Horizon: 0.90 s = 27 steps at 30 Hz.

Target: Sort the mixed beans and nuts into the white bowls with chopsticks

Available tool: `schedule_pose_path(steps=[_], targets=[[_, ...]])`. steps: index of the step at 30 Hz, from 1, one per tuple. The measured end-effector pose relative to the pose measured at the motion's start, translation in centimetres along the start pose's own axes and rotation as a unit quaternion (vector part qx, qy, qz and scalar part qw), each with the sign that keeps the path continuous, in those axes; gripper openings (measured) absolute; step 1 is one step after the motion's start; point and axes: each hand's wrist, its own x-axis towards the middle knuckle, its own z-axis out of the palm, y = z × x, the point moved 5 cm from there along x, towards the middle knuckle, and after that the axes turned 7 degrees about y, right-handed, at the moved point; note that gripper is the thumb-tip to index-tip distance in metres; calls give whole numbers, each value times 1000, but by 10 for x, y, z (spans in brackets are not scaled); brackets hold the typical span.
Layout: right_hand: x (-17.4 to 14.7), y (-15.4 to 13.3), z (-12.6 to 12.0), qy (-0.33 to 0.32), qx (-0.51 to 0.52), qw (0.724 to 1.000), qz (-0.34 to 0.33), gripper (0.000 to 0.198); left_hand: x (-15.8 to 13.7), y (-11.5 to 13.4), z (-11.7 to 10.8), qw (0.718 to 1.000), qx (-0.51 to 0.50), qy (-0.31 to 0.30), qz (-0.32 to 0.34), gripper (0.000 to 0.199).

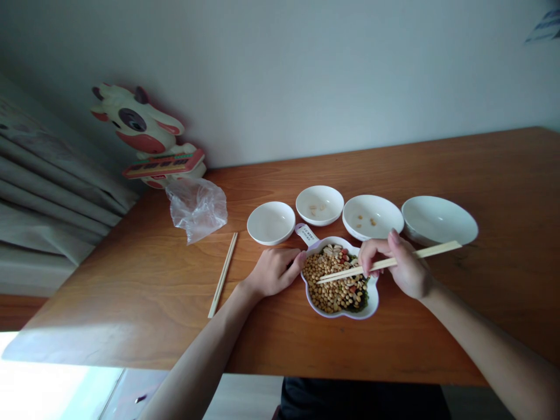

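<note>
My right hand (405, 265) is closed round a pair of light wooden chopsticks (437, 249), held slanting over a white flower-shaped bowl (371, 300) with a lilac edge and a labelled handle. The chopstick tips are among the soybeans (324, 294) in it, with nothing plainly pinched between them. Peanuts (333, 249), a few red pieces and small green beans (362, 300) lie mixed in the same bowl. At the bowl's left rim, my left hand (275, 271) grips the edge with its thumb and bent fingers; some fingertips are hidden.
Behind stand several white bowls: a bare left one (271, 223), one with pale peanuts (319, 205), one with soybeans (373, 217), and a right one (440, 220). Further left lie spare chopsticks (223, 274), a clear plastic bag (199, 210) and a cow toy (149, 137).
</note>
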Motion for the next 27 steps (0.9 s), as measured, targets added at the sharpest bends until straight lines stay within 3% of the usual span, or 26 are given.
schedule_pose_path(steps=[27], targets=[[4, -5, -1, 53, 92, 994, 3, 79, -1, -1, 1, 1000, 6, -4, -6, 46]])
